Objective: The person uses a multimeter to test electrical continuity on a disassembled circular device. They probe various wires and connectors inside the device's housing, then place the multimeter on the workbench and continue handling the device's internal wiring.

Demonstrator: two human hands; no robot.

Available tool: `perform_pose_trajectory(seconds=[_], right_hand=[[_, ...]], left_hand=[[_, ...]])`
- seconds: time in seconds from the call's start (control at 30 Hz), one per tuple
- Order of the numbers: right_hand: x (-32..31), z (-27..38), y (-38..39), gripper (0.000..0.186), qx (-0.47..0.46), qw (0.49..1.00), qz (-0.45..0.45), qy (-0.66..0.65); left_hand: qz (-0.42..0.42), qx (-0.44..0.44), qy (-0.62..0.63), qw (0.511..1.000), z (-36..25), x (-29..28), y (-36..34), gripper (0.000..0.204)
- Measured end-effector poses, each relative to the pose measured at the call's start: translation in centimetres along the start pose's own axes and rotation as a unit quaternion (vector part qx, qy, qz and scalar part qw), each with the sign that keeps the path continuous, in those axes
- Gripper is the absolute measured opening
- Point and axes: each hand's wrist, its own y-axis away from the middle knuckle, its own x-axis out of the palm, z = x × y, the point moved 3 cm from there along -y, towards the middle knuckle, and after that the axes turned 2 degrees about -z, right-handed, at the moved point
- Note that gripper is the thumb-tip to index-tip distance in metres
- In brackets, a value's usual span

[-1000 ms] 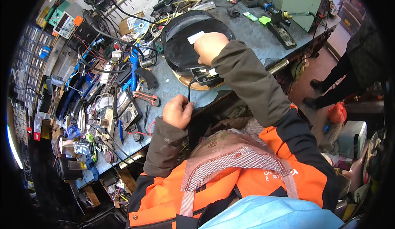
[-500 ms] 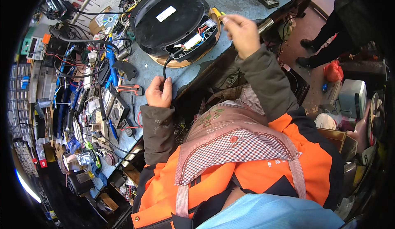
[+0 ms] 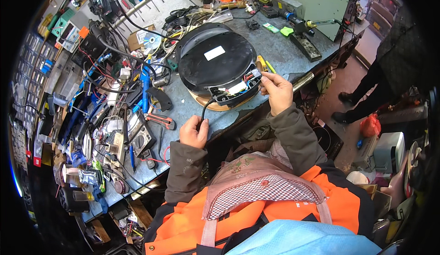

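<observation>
A round black appliance housing (image 3: 213, 67) with a white label lies upside down on a wooden round base (image 3: 200, 100) on the blue-grey bench. Along its near edge an open compartment shows coloured wires (image 3: 251, 81) and a white patch. A black power cable (image 3: 207, 108) comes out of that compartment, and my left hand (image 3: 194, 132) is closed round it. My right hand (image 3: 278, 92) is at the compartment's right end, thumb and fingers pinched together; what they hold, if anything, is hidden. Just beyond it lie a yellow tool (image 3: 261, 63) and a yellow-green pen (image 3: 270, 67).
Left of the housing are a red-and-black cutter (image 3: 161, 121), a multimeter (image 3: 141, 140), a blue tool (image 3: 145, 92) and heaped cables. A grey-green metal cabinet (image 3: 316, 7) stands at the back right. Another person's dark-clothed legs (image 3: 366, 85) are at the right.
My right hand has come down from beside the yellow tool to the open compartment's right end. My left hand still holds the cable. The view has shifted, showing more of the bench's far side.
</observation>
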Motion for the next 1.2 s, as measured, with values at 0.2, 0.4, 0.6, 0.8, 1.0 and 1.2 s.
perform_pose_trajectory(seconds=[0.2, 0.4, 0.6, 0.8, 1.0, 1.2], right_hand=[[0.3, -0.3, 0.5, 0.029, 0.015, 1.0, -0.001, -0.011], [-0.1, -0.5, 0.0, 0.031, 0.02, 0.999, 0.034, -0.019], [-0.2, 0.1, -0.1, 0.034, 0.028, 0.998, 0.057, 0.001], [-0.7, 0.7, -0.7, 0.037, 0.04, 0.994, 0.1, 0.019], [-1.1, 1.1, -2.0, 0.04, 0.079, 0.982, 0.169, 0.023], [-0.3, 0.0, 0.2, 0.041, 0.081, 0.994, 0.059, -0.044]], left_hand=[[0.002, 0.002, 0.005, 1.0, 0.0, -0.2, 0.2, 0.021], [0.002, 0.003, 0.011, 1.0, -0.1, -0.3, 0.1, 0.021], [0.002, 0.007, 0.003, 1.0, 0.0, -0.3, 0.1, 0.023], [0.005, 0.004, -0.003, 1.0, -0.2, -0.3, 0.0, 0.023], [0.004, -0.003, 0.001, 1.0, -0.3, -0.3, 0.2, 0.023], [-0.001, 0.006, -0.001, 1.0, -0.3, -0.1, -0.1, 0.023]])
